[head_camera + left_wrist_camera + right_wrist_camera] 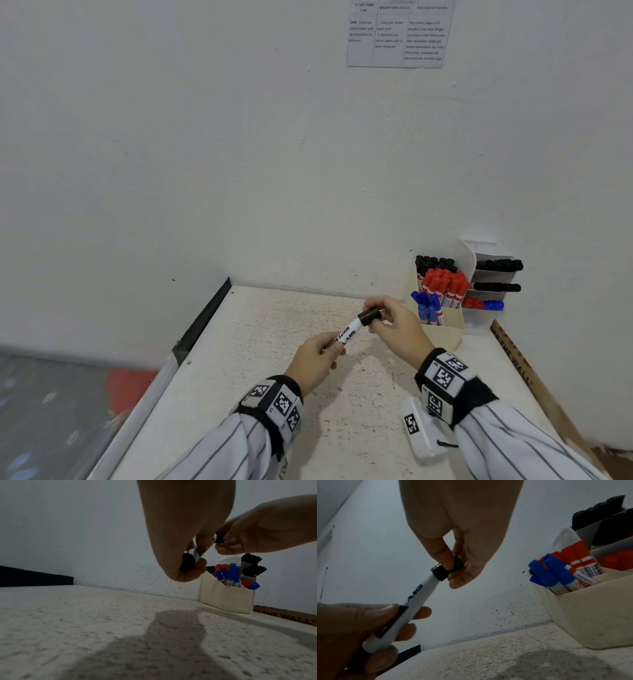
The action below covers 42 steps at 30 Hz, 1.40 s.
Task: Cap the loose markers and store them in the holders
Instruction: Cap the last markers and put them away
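Gripping the marker (346,335) barrel, your left hand (313,359) curls round it just left of the holder (442,329). Your right hand (399,327) pinches the black cap (370,317) seated on its tip, above the table (239,377).

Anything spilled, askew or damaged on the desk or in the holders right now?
One oddity: dark specks spatter the wall just above the table edge, like ink splashes. Otherwise tidy: the left hand holds the black marker, the right hand its cap, and the beige holder stands upright.
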Motion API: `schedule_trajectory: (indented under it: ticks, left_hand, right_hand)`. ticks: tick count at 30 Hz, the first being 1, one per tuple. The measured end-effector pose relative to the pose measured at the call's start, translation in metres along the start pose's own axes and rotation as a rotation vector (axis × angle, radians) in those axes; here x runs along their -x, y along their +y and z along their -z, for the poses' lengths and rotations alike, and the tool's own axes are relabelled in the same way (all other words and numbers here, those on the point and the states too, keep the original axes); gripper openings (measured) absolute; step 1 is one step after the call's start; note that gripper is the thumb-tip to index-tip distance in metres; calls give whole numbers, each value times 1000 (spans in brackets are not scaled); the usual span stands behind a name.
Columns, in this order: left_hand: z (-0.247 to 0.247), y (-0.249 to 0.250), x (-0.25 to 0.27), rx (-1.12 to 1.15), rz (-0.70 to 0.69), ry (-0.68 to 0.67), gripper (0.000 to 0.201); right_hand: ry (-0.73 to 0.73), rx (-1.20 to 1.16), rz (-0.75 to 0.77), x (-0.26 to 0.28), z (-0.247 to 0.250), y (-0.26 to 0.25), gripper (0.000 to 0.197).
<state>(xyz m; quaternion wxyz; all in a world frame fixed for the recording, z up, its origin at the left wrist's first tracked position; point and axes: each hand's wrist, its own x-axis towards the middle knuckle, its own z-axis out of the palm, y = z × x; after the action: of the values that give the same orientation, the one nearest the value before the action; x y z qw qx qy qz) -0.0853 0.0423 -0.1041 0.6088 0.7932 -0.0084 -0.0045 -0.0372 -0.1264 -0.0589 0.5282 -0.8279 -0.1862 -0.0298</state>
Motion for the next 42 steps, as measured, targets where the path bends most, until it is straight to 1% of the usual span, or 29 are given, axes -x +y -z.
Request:
schedule_trajectory:
  ticks: [3,6,9,11,14,16,17,19,21,24,26,27,28,29,31,33,34,35,37,38,39,40,42]
  left_hand:
    - [1,2,0,-14,13,20,22]
    - [2,2,1,-35,-15,31,18]
    - [2,2,1,-82,-46,57,18]
    - [3,3,2,-99,-53,58,18]
    - [2,6,3,-87,-63,56,14]
    - [1,8,3,-88,-71,77,14]
    - [0,9,3,-81,-72,84,13]
    - [-1,12,4,-86,-81,100,14]
    - [-4,16,4,-108,-102,112,17]
    - [-7,24,5,-123,-108,109,14]
    - [-8,28,3,-211,-130,113,10]
    - [-9,30,3,-265,-147,100,8]
    - [-11,33,4,-304,-164,73,11]
    - [-12,36,4,-320,-172,38,18]
    - [-12,45,3,-254,-141,-24,28]
    - [-9,56,3,-186,-98,-80,29]
    - [-10,61,3,-190,-100,-91,28]
    - [-11,64,3,-243,-131,-73,27]
    - [-16,66,4,-443,-227,17,30]
    - [-19,67,5,-508,-266,54,31]
    - [-22,67,6,-506,-283,59,31]
    - [-24,68,5,-446,-274,33,29]
    - [-24,72,4,-251,-200,-64,29]
  right_hand:
    - [-1,19,32,1,1,0,29]
    - [30,-31,25,1,2,-1,30]
    - [-74,17,8,2,1,1,33]
    - [-101,56,7,3,1,4,35]
    - [-59,-75,-60,4,-1,2,20]
    - [-56,-105,-100,5,-4,0,11]
    - [-53,-110,-108,5,-6,0,15]
    - [-27,-42,-108,4,-8,1,30]
    - [12,44,-120,3,-8,-1,34]
    - [66,117,-226,2,-6,-3,39]
    - [56,238,-276,2,-5,-4,47]
    - [61,260,-277,2,-4,-4,49]
    - [76,258,-271,1,-4,-4,49]
    - [98,234,-252,1,-3,-5,47]
    - [155,140,-193,4,-3,-7,42]
    - [211,46,-129,7,0,-9,41]
    - [224,22,-115,9,3,-10,41]
    - [225,21,-114,10,6,-12,41]
    - [188,62,-125,7,13,-16,41]
    - [167,89,-118,6,17,-18,42]
    - [158,108,-100,6,20,-20,42]
    - [169,110,-77,6,22,-21,42]
    - [201,69,-34,9,25,-19,42]
